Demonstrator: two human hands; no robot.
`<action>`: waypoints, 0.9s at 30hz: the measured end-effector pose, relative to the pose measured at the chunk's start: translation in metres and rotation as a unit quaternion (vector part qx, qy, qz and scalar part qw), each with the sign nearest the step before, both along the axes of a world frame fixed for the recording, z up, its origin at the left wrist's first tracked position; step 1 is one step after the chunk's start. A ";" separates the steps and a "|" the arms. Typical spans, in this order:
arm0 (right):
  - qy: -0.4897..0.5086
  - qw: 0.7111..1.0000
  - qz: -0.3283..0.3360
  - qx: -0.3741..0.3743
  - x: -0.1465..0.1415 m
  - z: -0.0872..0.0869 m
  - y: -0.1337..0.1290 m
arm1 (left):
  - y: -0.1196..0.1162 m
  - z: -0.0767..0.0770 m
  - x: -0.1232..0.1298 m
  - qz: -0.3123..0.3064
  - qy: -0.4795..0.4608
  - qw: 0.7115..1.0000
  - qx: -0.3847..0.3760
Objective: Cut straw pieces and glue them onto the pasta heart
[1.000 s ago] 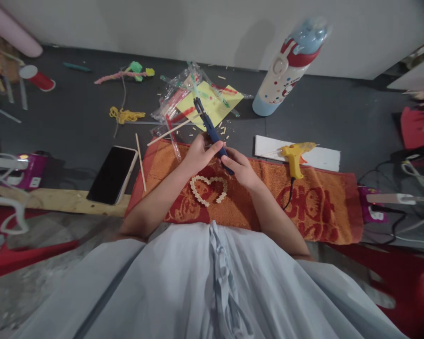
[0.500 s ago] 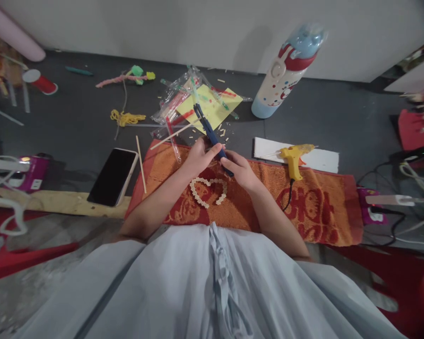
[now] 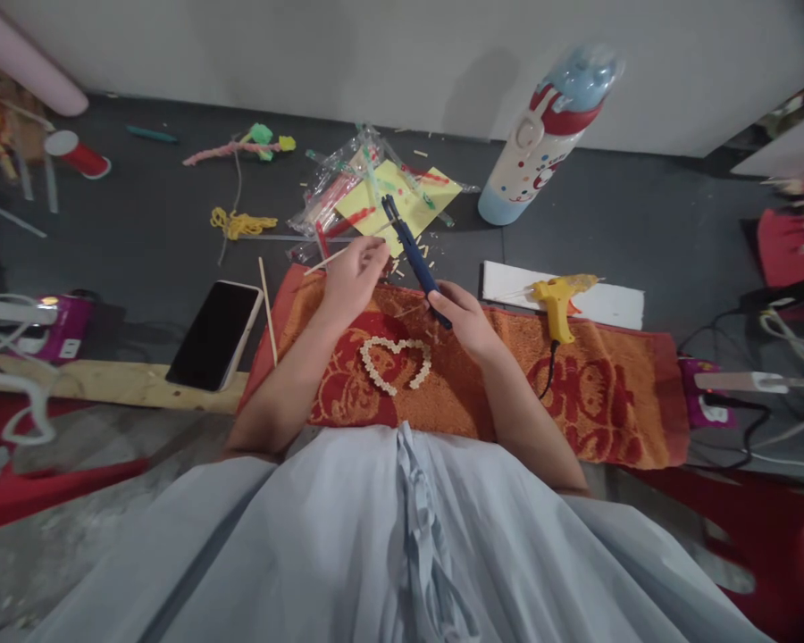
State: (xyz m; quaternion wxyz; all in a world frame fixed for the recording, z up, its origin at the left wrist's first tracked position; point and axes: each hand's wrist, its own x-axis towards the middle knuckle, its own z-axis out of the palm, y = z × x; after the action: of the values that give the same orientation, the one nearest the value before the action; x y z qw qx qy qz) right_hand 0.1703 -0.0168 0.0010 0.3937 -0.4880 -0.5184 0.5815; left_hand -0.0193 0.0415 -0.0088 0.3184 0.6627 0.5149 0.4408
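Note:
My right hand (image 3: 462,314) is wrapped round the handle end of a dark blue pliers-like tool (image 3: 415,259); its jaws point up and left over the yellow paper. A thin wooden stick (image 3: 325,261) is pinched in the fingers of my left hand (image 3: 356,279). One end of this stick reaches the tool near its jaws; whether the jaws grip it I cannot tell. Short pale stick pieces (image 3: 423,252) lie scattered beneath the tool. Nearer to me, a heart outline of small pale pieces (image 3: 370,364) lies on the orange towel (image 3: 456,393), with a gap at its lower tip.
Plastic wrappers (image 3: 325,192) and yellow paper (image 3: 402,192) lie beyond my hands. A phone (image 3: 214,335) and another stick (image 3: 268,313) are on the left. A yellow glue gun (image 3: 559,304) rests on a white board (image 3: 623,306) at right, before a tall bottle (image 3: 542,143).
My left hand has come off the tool, moved left and taken the stick between its fingers. The tool has shifted slightly right in my right hand.

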 end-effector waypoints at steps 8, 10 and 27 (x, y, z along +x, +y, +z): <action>-0.035 0.999 -0.010 0.012 0.006 -0.008 0.002 | 0.003 0.017 -0.016 0.083 0.210 0.962 0.155; -0.032 0.999 -0.006 0.009 0.006 -0.008 0.001 | 0.005 0.013 -0.017 0.075 0.233 0.959 0.140; 0.008 0.999 0.053 0.005 0.015 -0.007 -0.001 | 0.006 0.017 -0.021 0.093 0.209 0.964 0.136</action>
State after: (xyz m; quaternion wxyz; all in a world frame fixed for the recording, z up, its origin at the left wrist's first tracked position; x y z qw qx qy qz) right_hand 0.1849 -0.0182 -0.0058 0.3692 -0.4535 -0.5434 0.6024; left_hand -0.0401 0.0471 0.0080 0.0685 0.7265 0.5642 0.3862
